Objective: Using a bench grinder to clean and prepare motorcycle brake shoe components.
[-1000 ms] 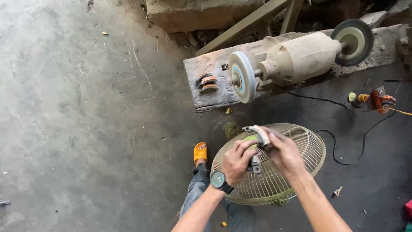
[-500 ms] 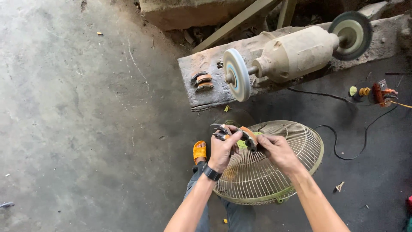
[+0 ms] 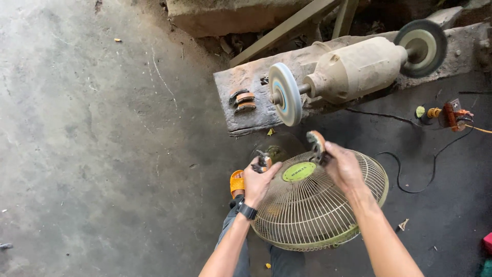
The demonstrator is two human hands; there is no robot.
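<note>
My left hand (image 3: pixel 259 179) holds a small curved brake shoe piece (image 3: pixel 263 161) with an orange lining, just left of the fan. My right hand (image 3: pixel 342 165) grips another curved brake shoe (image 3: pixel 315 141), lifted a little below the pale grinding wheel (image 3: pixel 285 94). That wheel sits on the left shaft of a dusty bench grinder motor (image 3: pixel 353 70). A dark wheel (image 3: pixel 421 41) is on the motor's right end. Both hands are over a cream fan guard (image 3: pixel 328 215) with a green centre cap (image 3: pixel 298 172).
Two more brake shoes (image 3: pixel 243 100) lie on the concrete block (image 3: pixel 241 82) left of the grinder. A black cable (image 3: pixel 410 184) and an orange plug fitting (image 3: pixel 450 114) lie on the dark floor at right. My orange sandal (image 3: pixel 236 182) is beside the fan.
My hands, together over one piece before, have moved apart. The left now holds one shoe and the right has lifted another toward the grinding wheel.
</note>
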